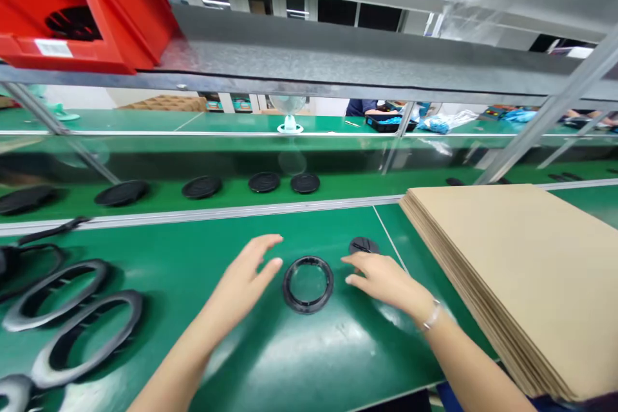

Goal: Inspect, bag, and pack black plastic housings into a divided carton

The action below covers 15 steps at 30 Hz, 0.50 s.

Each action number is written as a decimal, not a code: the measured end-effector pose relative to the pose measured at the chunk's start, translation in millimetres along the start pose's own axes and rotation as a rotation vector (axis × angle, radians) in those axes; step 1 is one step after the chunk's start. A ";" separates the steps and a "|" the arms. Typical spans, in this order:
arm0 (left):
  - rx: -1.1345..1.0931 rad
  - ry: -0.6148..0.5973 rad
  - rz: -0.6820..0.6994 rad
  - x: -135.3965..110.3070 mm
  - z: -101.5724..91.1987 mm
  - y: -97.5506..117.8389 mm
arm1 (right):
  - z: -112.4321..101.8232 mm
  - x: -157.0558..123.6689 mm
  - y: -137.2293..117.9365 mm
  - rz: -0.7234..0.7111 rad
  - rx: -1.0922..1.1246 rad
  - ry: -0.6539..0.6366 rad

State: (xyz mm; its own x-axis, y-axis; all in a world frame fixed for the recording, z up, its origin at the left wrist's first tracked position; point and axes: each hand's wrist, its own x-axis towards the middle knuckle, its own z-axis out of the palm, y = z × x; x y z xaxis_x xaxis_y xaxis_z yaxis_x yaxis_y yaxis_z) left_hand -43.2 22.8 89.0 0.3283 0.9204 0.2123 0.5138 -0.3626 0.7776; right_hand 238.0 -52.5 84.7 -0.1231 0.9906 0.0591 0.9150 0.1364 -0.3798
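A black plastic ring point(308, 309) lies flat on the green tabletop between my two hands. My left hand point(252, 272) is just left of it, thumb and fingers apart, holding nothing. On the other side my right hand point(379, 275) hovers near a small black disc point(362, 244), which its fingers partly overlap from this viewpoint. Whether those fingers touch the disc I cannot tell; the thumb and forefinger are apart.
Several larger black rings point(87, 338) lie at the left. A stack of cardboard sheets point(521, 257) occupies the right. Behind a metal rail, black round covers point(201, 187) sit on a green belt. A red bin point(130, 9) stands on the overhead shelf point(290, 51).
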 end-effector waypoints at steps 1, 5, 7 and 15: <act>0.077 -0.106 -0.030 5.8 13.9 -9.9 | -0.4 4.4 -1.2 0.038 0.041 -0.019; 0.367 -0.302 -0.162 19.5 62.3 -36.5 | 13.9 27.5 -8.4 0.145 0.059 -0.019; 0.442 -0.310 -0.174 19.9 73.2 -40.2 | 33.7 35.3 -13.9 0.139 -0.012 -0.089; 0.105 -0.155 -0.093 6.7 78.6 -49.7 | 84.5 36.2 -25.1 0.078 -0.171 -0.102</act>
State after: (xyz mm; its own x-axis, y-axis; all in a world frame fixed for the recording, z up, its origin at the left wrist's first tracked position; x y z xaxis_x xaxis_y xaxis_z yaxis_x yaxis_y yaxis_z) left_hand -4.3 35.5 5.2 0.3895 0.9200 0.0426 0.6244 -0.2978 0.7221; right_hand 178.1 -19.5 18.3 -0.0798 0.9949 -0.0617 0.9741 0.0647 -0.2168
